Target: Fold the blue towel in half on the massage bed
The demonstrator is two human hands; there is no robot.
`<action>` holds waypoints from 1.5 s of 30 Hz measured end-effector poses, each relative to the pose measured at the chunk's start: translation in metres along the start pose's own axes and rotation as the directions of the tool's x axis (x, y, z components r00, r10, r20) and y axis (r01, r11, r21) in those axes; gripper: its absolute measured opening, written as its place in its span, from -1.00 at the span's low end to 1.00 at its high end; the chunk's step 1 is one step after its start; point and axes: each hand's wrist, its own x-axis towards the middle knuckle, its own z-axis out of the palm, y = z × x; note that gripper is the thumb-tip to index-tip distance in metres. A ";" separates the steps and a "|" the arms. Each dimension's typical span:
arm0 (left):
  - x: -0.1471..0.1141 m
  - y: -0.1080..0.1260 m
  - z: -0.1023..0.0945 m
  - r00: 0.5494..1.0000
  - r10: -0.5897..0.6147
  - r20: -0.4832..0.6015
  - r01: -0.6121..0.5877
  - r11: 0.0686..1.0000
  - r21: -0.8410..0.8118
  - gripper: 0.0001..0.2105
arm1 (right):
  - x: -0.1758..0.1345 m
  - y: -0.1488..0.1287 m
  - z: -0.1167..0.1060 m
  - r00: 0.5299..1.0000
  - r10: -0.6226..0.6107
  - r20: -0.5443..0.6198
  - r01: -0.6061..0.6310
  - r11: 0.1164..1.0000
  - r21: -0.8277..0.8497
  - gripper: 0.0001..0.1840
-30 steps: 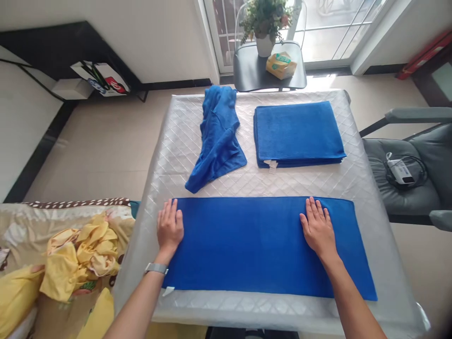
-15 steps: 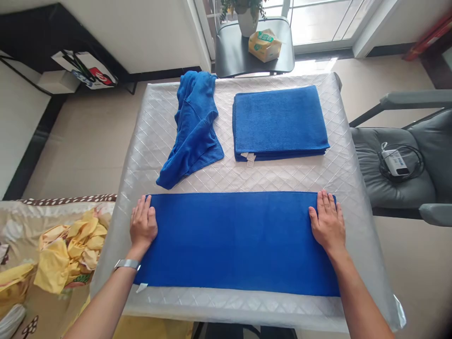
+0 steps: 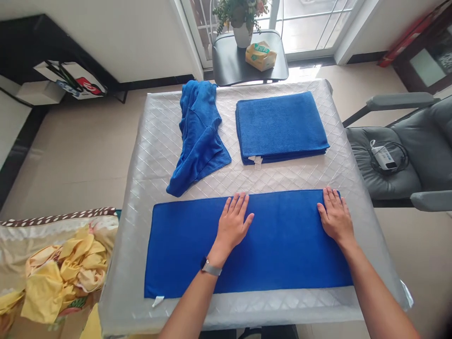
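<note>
A long blue towel (image 3: 282, 245) lies flat and smooth across the near part of the table, a small white tag at its lower left corner. My left hand (image 3: 233, 220) rests flat near the middle of its upper half, fingers stretched out. At the towel's right end, my right hand (image 3: 336, 214) lies flat with its fingers spread by the upper corner. Beyond them, a neat stack of folded blue towels (image 3: 282, 122) with white tags sits at the far right. To its left is a crumpled blue towel (image 3: 201, 136).
A silver quilted cloth (image 3: 141, 188) covers the table. Behind it, a dark chair (image 3: 229, 66) bears a potted plant (image 3: 243, 35) and a yellow tissue pack (image 3: 261, 55). A grey armchair (image 3: 413, 127) holds a cabled white device (image 3: 384, 157). Yellow fabric (image 3: 67, 268) lies at left.
My left hand has moved right from the towel's left edge to near its middle. My right hand stays at the right end. The view has shifted slightly.
</note>
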 end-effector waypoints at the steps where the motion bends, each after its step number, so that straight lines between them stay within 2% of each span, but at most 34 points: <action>1: 0.007 0.002 0.006 1.000 -0.002 -0.012 0.002 1.000 -0.005 -0.36 | 0.000 0.001 0.000 1.000 -0.002 0.005 0.002 1.000 -0.006 -0.27; 4: 0.012 -0.011 0.012 1.000 0.002 -0.029 -0.002 1.000 -0.006 -0.34 | 0.001 0.004 0.001 1.000 0.003 0.021 -0.002 1.000 -0.020 -0.28; 7: -0.002 -0.041 0.002 1.000 0.001 -0.020 0.000 1.000 0.028 -0.35 | 0.001 0.007 0.001 1.000 0.014 0.020 -0.014 1.000 -0.026 -0.29; 11: -0.040 -0.100 -0.027 0.989 -0.142 -0.049 0.147 0.984 0.103 -0.38 | 0.001 0.007 0.001 1.000 0.005 0.020 -0.005 0.999 -0.034 -0.30; 16: -0.078 -0.185 -0.061 0.931 -0.337 -0.141 0.354 0.929 0.112 -0.39 | 0.001 0.003 -0.001 0.999 0.013 0.036 -0.012 0.999 -0.043 -0.28; 19: -0.088 -0.215 -0.071 0.907 -0.385 -0.167 0.405 0.909 0.101 -0.38 | 0.002 0.004 0.000 0.999 0.002 0.033 -0.001 1.000 -0.031 -0.30; 21: -0.092 -0.212 -0.073 0.890 -0.404 -0.210 0.430 0.897 0.097 -0.37 | 0.003 0.005 -0.001 1.000 -0.005 0.021 0.005 1.000 -0.028 -0.31; 22: -0.094 -0.203 -0.072 0.876 -0.414 -0.247 0.447 0.890 0.092 -0.37 | 0.002 0.005 -0.002 1.000 -0.003 0.013 0.004 1.000 -0.029 -0.31; 24: -0.095 -0.169 -0.065 0.841 -0.424 -0.334 0.472 0.878 0.073 -0.39 | -0.002 0.000 -0.008 1.000 0.001 -0.013 -0.001 0.999 -0.033 -0.31; 26: -0.093 -0.119 -0.050 0.833 -0.393 -0.390 0.446 0.894 0.051 -0.42 | -0.012 -0.017 -0.018 0.999 0.000 -0.052 -0.001 1.000 -0.027 -0.31; 27: -0.090 -0.091 -0.040 0.848 -0.349 -0.398 0.398 0.916 0.044 -0.44 | -0.018 -0.031 -0.023 0.997 -0.009 -0.073 0.008 1.000 -0.017 -0.30; 30: -0.076 -0.013 -0.010 0.948 -0.180 -0.263 0.197 0.980 0.039 -0.43 | -0.040 -0.092 -0.034 0.991 -0.112 -0.069 0.115 0.992 0.044 -0.28; 32: -0.065 0.019 0.002 0.981 -0.093 -0.170 0.101 0.994 0.036 -0.40 | -0.051 -0.141 -0.034 0.970 -0.243 -0.005 0.242 0.964 0.110 -0.26; 33: -0.060 0.027 0.006 0.989 -0.065 -0.129 0.071 0.997 0.039 -0.38 | -0.053 -0.163 -0.031 0.956 -0.292 0.016 0.288 0.948 0.139 -0.25; 35: -0.055 0.025 0.006 0.997 -0.039 -0.063 0.043 0.997 0.065 -0.36 | -0.054 -0.199 -0.022 0.941 -0.336 0.044 0.324 0.931 0.171 -0.24; 38: -0.060 -0.011 -0.004 0.997 -0.072 -0.012 0.073 0.988 0.137 -0.36 | -0.048 -0.224 -0.005 0.945 -0.323 0.059 0.308 0.934 0.181 -0.23; 41: -0.083 -0.064 -0.020 0.989 -0.146 -0.009 0.144 0.968 0.205 -0.38 | -0.043 -0.228 0.007 0.953 -0.299 0.054 0.286 0.943 0.171 -0.22; 45: -0.126 -0.129 -0.041 0.969 -0.240 -0.057 0.246 0.940 0.236 -0.39 | -0.046 -0.219 0.011 0.966 -0.254 0.040 0.248 0.961 0.121 -0.23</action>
